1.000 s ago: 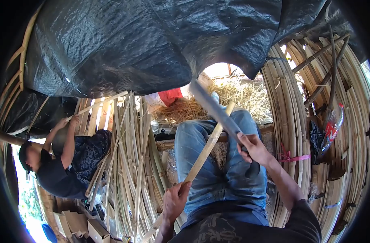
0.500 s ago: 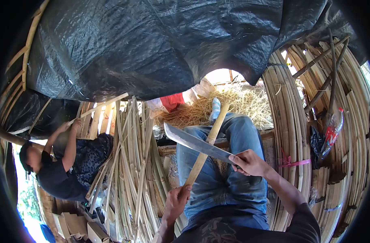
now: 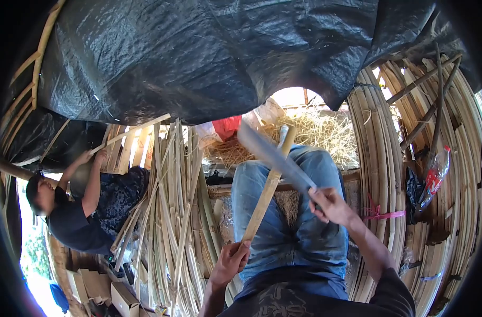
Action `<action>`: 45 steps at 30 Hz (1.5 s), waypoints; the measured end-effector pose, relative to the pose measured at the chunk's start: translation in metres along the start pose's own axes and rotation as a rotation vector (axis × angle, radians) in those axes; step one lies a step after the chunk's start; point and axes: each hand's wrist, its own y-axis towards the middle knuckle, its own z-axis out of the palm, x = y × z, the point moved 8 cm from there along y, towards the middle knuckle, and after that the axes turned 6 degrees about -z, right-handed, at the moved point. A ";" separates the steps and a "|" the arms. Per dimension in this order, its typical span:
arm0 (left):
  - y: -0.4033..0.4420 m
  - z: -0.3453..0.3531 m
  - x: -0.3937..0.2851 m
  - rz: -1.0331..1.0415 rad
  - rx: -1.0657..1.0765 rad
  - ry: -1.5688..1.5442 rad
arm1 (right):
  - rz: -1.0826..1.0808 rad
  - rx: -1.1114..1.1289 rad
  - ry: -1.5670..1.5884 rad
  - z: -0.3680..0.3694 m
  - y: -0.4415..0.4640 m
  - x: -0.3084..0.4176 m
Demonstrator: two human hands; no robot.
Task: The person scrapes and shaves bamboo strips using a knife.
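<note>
My left hand point(image 3: 231, 262) is closed round the lower end of a bamboo strip point(image 3: 261, 211), which slants up and to the right over my lap. My right hand point(image 3: 329, 205) grips the handle of a machete point(image 3: 275, 156); its blade is smeared by motion and points up and to the left. In this view the blade crosses the upper part of the strip. Whether the edge touches the bamboo I cannot tell. Both my legs in jeans point(image 3: 317, 211) lie beneath the strip.
Loose bamboo strips point(image 3: 172, 211) lean at the left, beside a seated co-worker point(image 3: 74, 222) who holds another strip. Tied bamboo bundles point(image 3: 378, 158) stand at the right with a plastic bottle point(image 3: 435, 177). Black plastic sheeting point(image 3: 198, 58) hangs overhead; straw point(image 3: 325, 132) lies ahead.
The machete blade has swung upward and is steeper than before. My right hand has shifted slightly right. My left hand and the bamboo strip have barely moved.
</note>
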 end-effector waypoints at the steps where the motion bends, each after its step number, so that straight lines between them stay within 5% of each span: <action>1: 0.001 0.000 -0.001 0.010 0.002 0.001 | -0.028 0.076 -0.027 0.008 -0.001 0.002; 6: -0.001 -0.002 -0.003 0.052 0.012 0.029 | -0.010 -0.032 0.094 -0.007 0.002 0.004; 13: 0.009 0.002 -0.007 0.057 0.012 0.032 | -0.097 0.235 -0.225 0.021 -0.006 0.018; 18: 0.002 -0.001 -0.006 0.052 -0.022 0.004 | -0.072 -0.153 0.222 -0.020 0.006 0.008; 24: 0.005 0.013 -0.024 0.220 -0.111 0.136 | -0.124 -0.271 0.332 -0.014 0.010 0.022; 32: -0.001 0.060 -0.057 0.338 0.078 0.241 | -0.192 -0.363 0.547 0.035 0.026 0.058; 34: 0.008 0.042 -0.041 0.249 0.161 0.275 | -0.173 -0.375 0.537 0.033 0.028 0.062; 36: 0.009 0.013 -0.039 0.490 0.093 0.107 | -0.210 -0.390 0.526 0.025 0.031 0.069; 41: 0.001 -0.091 0.011 0.376 -0.076 0.392 | -0.240 -0.475 0.441 -0.019 0.037 0.085; 45: -0.025 -0.114 0.059 0.186 0.119 0.415 | -0.263 -0.561 0.370 -0.060 0.043 0.096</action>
